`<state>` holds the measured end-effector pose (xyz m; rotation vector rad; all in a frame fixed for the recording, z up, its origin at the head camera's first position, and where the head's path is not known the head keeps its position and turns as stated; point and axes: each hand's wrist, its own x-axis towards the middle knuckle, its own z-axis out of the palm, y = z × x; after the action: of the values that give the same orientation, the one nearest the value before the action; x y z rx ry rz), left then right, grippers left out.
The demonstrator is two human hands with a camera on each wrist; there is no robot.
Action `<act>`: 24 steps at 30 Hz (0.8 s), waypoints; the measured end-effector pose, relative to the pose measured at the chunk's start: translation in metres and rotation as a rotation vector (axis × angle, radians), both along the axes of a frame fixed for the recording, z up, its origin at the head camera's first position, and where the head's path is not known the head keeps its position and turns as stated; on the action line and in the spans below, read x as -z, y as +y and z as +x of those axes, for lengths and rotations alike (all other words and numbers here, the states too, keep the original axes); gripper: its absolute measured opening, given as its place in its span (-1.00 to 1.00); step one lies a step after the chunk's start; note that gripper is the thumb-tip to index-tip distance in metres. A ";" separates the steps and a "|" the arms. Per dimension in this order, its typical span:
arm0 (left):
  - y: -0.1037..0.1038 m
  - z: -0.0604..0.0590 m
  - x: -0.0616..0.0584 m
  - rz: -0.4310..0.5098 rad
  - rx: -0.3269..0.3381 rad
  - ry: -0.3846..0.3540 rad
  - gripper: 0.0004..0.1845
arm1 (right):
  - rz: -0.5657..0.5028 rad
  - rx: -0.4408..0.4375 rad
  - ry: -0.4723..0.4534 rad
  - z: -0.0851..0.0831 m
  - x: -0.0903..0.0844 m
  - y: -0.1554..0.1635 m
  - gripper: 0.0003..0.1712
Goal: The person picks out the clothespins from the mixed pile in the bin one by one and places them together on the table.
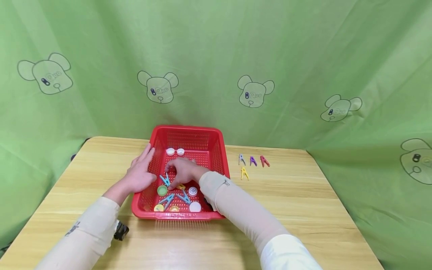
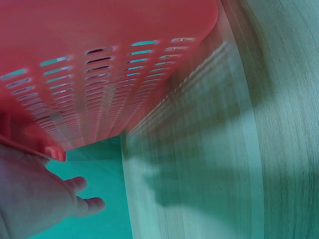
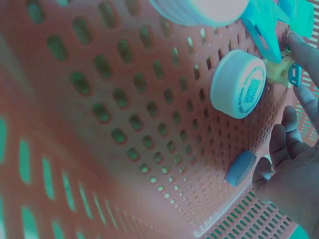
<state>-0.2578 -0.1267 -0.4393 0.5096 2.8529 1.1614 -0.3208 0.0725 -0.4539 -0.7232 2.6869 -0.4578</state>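
A red perforated basket [image 1: 175, 215] stands on the table. My left hand [image 1: 139, 174] rests along its left rim, fingers extended and thumb over the inside. Inside the basket my right hand [image 1: 185, 171] reaches down, with thumb and index finger apart beside a blue clothespin [image 1: 165, 180]. A yellow clothespin [image 1: 181, 186] lies under that hand, partly hidden. Two more blue clothespins [image 1: 183, 197] lie nearer the front. Around them are a green bottle cap [image 1: 162, 190], a white printed cap [image 3: 239, 84] and a yellow cap [image 1: 159, 207].
Two white caps [image 1: 170, 151] sit at the basket's back. On the table to its right lie a blue-grey clothespin [image 1: 241, 159], a purple one [image 1: 253, 161], a red one [image 1: 264, 161] and a yellow one [image 1: 244, 173]. A green curtain [image 1: 209, 45] hangs behind.
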 end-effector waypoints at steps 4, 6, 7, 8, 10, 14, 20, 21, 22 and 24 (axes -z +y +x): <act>-0.001 0.001 -0.002 0.003 0.003 0.001 0.06 | -0.016 0.008 -0.013 0.001 -0.001 -0.002 -0.49; -0.001 0.002 -0.002 0.002 0.005 0.001 0.06 | -0.022 0.004 -0.016 0.002 -0.001 -0.003 -0.50; -0.001 0.002 -0.003 0.001 0.005 0.002 0.06 | -0.025 0.002 -0.019 0.002 -0.002 -0.003 -0.50; -0.001 0.003 -0.003 0.001 0.006 0.002 0.06 | -0.029 0.002 -0.025 0.003 -0.002 -0.003 -0.50; -0.001 0.003 -0.003 -0.002 0.007 0.003 0.06 | -0.038 -0.006 -0.032 0.003 -0.003 -0.003 -0.50; -0.002 0.004 -0.004 0.000 0.012 0.007 0.06 | -0.058 -0.019 -0.047 0.003 -0.004 -0.004 -0.49; -0.003 0.003 -0.003 0.002 0.018 0.002 0.06 | -0.056 -0.015 -0.033 0.005 -0.004 -0.005 -0.51; -0.003 0.004 -0.002 0.003 0.018 0.002 0.06 | -0.057 -0.012 -0.033 0.005 -0.004 -0.006 -0.51; -0.004 0.004 -0.002 0.003 0.017 0.000 0.06 | -0.059 -0.007 -0.034 0.005 -0.004 -0.006 -0.51; -0.004 0.005 -0.001 0.003 0.018 -0.004 0.06 | -0.067 -0.001 -0.041 0.006 -0.005 -0.006 -0.51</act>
<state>-0.2532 -0.1304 -0.4388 0.5316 2.8375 1.1622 -0.3143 0.0665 -0.4494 -0.7259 2.6443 -0.5593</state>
